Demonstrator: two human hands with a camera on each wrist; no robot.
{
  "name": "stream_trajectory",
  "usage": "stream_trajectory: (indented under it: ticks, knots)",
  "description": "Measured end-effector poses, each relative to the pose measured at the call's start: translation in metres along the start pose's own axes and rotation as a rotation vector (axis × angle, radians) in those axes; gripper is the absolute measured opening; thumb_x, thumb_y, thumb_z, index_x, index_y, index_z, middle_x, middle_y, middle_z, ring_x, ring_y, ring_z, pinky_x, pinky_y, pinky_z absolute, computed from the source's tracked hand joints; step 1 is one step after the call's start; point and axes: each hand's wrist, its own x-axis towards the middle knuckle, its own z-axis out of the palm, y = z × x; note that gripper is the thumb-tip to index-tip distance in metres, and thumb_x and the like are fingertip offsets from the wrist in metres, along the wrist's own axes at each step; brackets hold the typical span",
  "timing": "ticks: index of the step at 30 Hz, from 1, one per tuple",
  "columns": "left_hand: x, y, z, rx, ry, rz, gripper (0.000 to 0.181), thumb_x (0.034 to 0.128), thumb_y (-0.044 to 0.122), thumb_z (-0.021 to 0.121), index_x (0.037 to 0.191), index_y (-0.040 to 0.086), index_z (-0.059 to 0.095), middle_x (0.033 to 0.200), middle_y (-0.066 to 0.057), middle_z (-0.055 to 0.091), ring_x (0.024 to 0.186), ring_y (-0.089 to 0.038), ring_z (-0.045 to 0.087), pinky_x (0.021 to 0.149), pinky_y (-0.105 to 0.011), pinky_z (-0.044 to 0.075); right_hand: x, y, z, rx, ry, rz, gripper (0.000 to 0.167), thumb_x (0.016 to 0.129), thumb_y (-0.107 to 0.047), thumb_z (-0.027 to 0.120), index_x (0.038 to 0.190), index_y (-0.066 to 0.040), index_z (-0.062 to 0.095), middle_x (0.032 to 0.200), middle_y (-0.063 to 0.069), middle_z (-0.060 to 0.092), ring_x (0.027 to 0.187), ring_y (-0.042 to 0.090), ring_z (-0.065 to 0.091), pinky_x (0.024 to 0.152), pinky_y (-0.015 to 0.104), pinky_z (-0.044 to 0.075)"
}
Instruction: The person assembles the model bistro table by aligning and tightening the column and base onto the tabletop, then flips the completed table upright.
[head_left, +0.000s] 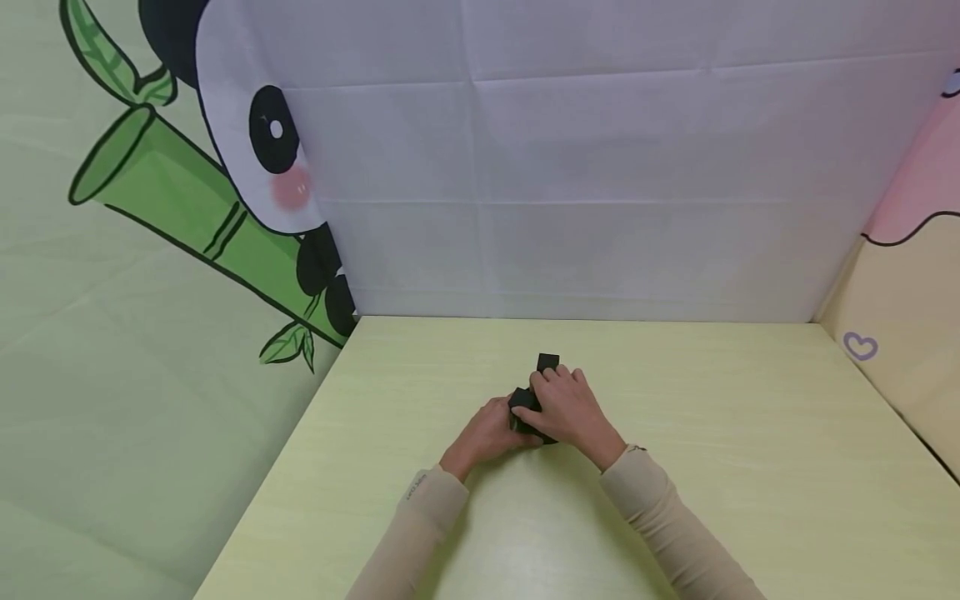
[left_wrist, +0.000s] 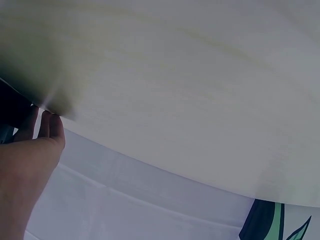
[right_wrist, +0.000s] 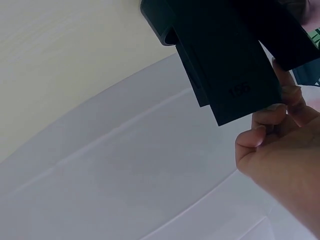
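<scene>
A black, blocky object (head_left: 527,400) with square-edged parts is between my two hands near the middle of the table; its kind is unclear. My left hand (head_left: 491,431) grips its left side, the thumb along the near edge. From the right, my right hand (head_left: 567,406) holds it, fingers bent over its upper part and thumb across the front. In the right wrist view the object (right_wrist: 227,65) shows a flat panel with a faint number like 156 and a rounded part. The left wrist view catches only a dark piece (left_wrist: 12,105) beside the left hand (left_wrist: 30,155).
The pale yellow tabletop (head_left: 750,417) spreads around both hands. Behind it hangs a creased whitish sheet (head_left: 600,167). A green cloth with a panda and bamboo drawing (head_left: 172,183) is on the left, and a pink and cream panel (head_left: 900,317) is on the right.
</scene>
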Motion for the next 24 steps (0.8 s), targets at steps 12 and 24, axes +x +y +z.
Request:
stream_trajectory:
  ticks: [12, 24]
  knots:
    - [-0.0004, -0.0010, 0.0002, -0.012, -0.008, -0.019, 0.055, 0.0853, 0.033, 0.088, 0.131, 0.014, 0.063, 0.115, 0.002, 0.068, 0.098, -0.011, 0.062, 0.091, -0.032, 0.052, -0.0004, -0.0008, -0.0004, -0.009, 0.015, 0.003, 0.040, 0.092, -0.043, 0.078, 0.089, -0.006, 0.061, 0.081, 0.006, 0.056, 0.077, 0.027, 0.049, 0.073, 0.044, 0.041]
    - [-0.0024, -0.0006, -0.0015, -0.037, -0.002, -0.015, 0.053, 0.0847, 0.033, 0.089, 0.129, 0.014, 0.066, 0.116, 0.002, 0.069, 0.098, -0.011, 0.063, 0.091, -0.032, 0.052, 0.0003, -0.0041, 0.0015, -0.005, -0.001, 0.025, 0.044, 0.093, -0.047, 0.076, 0.095, -0.006, 0.062, 0.085, 0.008, 0.060, 0.082, 0.029, 0.052, 0.075, 0.046, 0.040]
